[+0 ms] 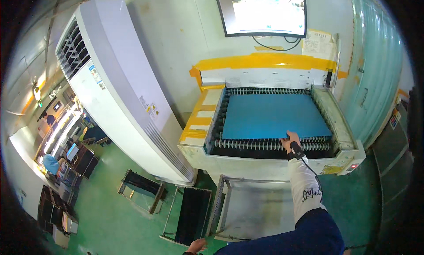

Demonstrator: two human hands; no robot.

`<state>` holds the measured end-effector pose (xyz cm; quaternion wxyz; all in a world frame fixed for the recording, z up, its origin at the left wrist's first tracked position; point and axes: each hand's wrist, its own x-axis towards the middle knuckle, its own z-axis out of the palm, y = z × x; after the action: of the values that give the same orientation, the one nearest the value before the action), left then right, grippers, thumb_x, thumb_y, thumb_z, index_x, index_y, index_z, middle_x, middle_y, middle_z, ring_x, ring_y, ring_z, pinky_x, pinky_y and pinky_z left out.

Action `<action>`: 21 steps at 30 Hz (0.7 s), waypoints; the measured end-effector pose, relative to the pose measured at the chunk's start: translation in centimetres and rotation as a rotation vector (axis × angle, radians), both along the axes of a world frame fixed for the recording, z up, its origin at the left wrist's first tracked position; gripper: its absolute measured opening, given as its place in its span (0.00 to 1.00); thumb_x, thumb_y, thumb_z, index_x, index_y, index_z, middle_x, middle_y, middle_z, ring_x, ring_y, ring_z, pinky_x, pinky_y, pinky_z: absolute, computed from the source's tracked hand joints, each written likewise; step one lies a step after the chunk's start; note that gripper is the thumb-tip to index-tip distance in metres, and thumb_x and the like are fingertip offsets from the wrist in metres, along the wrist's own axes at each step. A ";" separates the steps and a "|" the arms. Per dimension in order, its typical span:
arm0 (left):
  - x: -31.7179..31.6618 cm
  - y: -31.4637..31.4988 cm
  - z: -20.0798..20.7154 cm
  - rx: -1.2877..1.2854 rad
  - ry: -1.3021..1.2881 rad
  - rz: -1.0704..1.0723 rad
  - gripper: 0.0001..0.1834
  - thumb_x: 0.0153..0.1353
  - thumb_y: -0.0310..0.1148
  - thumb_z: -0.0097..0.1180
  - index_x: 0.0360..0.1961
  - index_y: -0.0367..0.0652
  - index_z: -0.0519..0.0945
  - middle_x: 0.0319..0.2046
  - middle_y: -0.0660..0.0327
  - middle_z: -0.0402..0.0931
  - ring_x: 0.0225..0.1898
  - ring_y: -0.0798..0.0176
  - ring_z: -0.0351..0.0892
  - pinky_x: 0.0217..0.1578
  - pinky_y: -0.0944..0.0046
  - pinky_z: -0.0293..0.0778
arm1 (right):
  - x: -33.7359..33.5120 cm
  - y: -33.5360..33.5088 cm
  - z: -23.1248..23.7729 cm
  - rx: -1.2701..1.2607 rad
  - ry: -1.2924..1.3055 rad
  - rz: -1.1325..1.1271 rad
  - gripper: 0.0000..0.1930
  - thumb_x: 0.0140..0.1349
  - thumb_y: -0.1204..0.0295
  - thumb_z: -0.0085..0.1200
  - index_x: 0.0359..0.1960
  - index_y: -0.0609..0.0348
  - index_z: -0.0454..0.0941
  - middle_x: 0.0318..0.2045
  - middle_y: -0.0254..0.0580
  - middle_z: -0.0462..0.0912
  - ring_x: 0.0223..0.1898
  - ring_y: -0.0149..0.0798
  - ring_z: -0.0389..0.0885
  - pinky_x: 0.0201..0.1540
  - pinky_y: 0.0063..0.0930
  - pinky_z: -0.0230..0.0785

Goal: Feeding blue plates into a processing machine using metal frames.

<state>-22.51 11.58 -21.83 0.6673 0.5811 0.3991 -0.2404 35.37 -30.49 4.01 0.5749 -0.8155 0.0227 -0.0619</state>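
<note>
A flat blue sheet (271, 116) lies on the rows of rollers (274, 145) of a conveyor machine (247, 161). My right hand (290, 141) is at the sheet's near edge, right of its middle, with the fingers closed on that edge. A dark band with a thin cable is around my right wrist. Low in the view, my left hand (197, 245) is beside the lower end of a rack with black slats (192, 215). Its fingers are curled together, and nothing shows in them.
A tall white air conditioner (128, 91) stands left of the machine. Below the machine is a metal-framed tray (258, 208); a second slatted rack (141, 184) stands on the green floor. A monitor (264, 13) hangs above. Translucent strip curtains (375, 65) are at right. People work far left.
</note>
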 end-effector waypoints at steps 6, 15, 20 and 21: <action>2.8 -0.7 1.4 -0.035 0.042 -0.045 0.23 0.68 0.38 0.53 0.60 0.38 0.73 0.45 0.60 0.83 0.36 0.66 0.84 0.30 0.69 0.76 | -1.5 -0.1 1.8 1.149 0.413 -0.066 0.13 0.67 0.70 0.50 0.43 0.70 0.72 0.40 0.53 0.81 0.41 0.48 0.84 0.40 0.32 0.82; 4.2 -0.6 2.4 -0.087 0.043 -0.044 0.25 0.64 0.41 0.58 0.57 0.38 0.75 0.42 0.61 0.83 0.34 0.68 0.84 0.29 0.70 0.76 | -1.1 -2.7 2.5 0.757 0.494 0.319 0.18 0.66 0.60 0.54 0.44 0.66 0.75 0.37 0.51 0.84 0.38 0.43 0.84 0.36 0.28 0.79; 5.5 -0.5 2.1 0.026 0.055 -0.143 0.25 0.67 0.37 0.58 0.61 0.36 0.70 0.46 0.56 0.82 0.37 0.61 0.85 0.37 0.61 0.82 | -0.3 -0.1 1.6 -0.305 -0.115 0.193 0.22 0.62 0.56 0.56 0.51 0.59 0.77 0.46 0.52 0.83 0.46 0.55 0.82 0.45 0.46 0.75; 6.4 -1.3 3.7 0.028 0.059 -0.138 0.25 0.67 0.37 0.58 0.61 0.36 0.70 0.46 0.56 0.82 0.37 0.61 0.85 0.37 0.61 0.82 | -0.4 -0.2 1.0 -0.609 -0.286 0.147 0.23 0.61 0.55 0.56 0.53 0.57 0.77 0.51 0.53 0.82 0.50 0.59 0.80 0.49 0.51 0.73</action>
<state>-16.11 10.28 -18.17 0.6288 0.6090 0.3811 -0.2974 34.97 -30.64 5.05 0.3056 -0.9322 -0.1364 -0.1381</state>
